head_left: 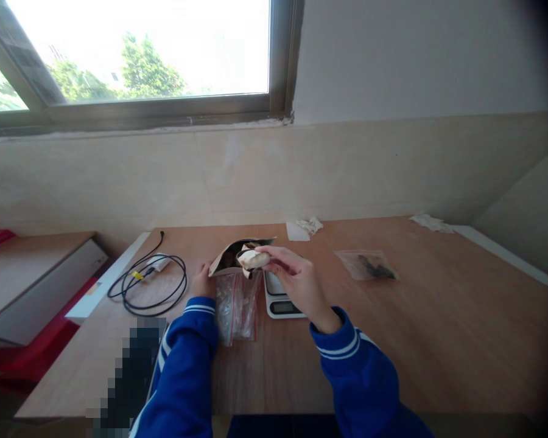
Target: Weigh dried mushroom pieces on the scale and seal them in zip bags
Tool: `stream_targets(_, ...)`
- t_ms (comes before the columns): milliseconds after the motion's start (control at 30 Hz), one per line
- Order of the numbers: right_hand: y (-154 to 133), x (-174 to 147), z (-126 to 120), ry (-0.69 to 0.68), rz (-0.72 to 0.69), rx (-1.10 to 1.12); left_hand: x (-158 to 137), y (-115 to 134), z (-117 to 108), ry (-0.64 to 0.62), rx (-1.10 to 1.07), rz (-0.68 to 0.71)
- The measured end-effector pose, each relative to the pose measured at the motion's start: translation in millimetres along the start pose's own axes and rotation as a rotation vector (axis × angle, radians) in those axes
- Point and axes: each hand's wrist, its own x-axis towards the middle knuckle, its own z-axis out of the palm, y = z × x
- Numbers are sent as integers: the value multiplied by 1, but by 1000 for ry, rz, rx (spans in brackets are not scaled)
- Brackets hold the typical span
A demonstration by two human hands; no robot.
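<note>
Pale, rounded dried piece [254, 259] sits pinched in right hand [296, 281] fingertips, at the mouth of an open brown paper pouch [231, 255], just left of the digital scale [279, 296]. Left hand [204, 281] grips the pouch's side, above clear zip bags [236, 306]. Both forearms extend forward, blue sleeves.
</note>
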Motion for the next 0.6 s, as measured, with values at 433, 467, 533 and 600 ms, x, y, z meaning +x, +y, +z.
stream_targets(433,119,-38,-37,307,348,112,3,-1,4,24,17,-97)
stream_targets(467,126,-38,-34,280,348,80,3,-1,4,23,8,-93)
stream_targets(533,137,-38,-29,235,343,25,3,-2,5,26,-6,-83)
stream_targets(600,144,-38,-26,200,333,-12,2,-3,5,35,-13,-80)
